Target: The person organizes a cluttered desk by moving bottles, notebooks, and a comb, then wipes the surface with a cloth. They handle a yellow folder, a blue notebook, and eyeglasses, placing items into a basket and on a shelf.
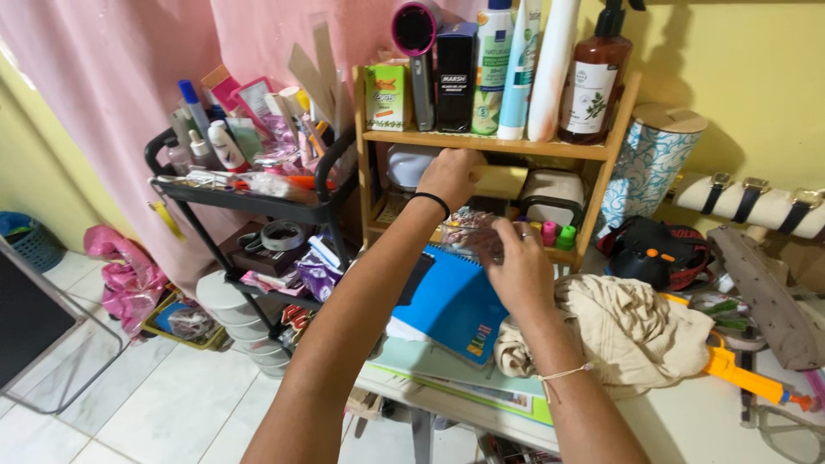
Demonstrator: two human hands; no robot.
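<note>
My left hand (449,176) reaches into the middle level of a small wooden shelf (481,144) and grips a pale yellow block-shaped thing (500,181). A black band circles that wrist. My right hand (518,273) hovers lower, in front of the shelf, fingers closed on a clear crinkly plastic packet (471,232) with small items inside. A thin string is tied round the right wrist. Under both arms lies a blue spiral notebook (453,305) on a stack of papers.
Bottles and a hair dryer (418,51) stand on the shelf top. A black trolley (249,198) full of toiletries is to the left. A beige cloth (632,331), black bag (649,253), orange toy gun (743,374) and patterned canister (649,163) crowd the white table at right.
</note>
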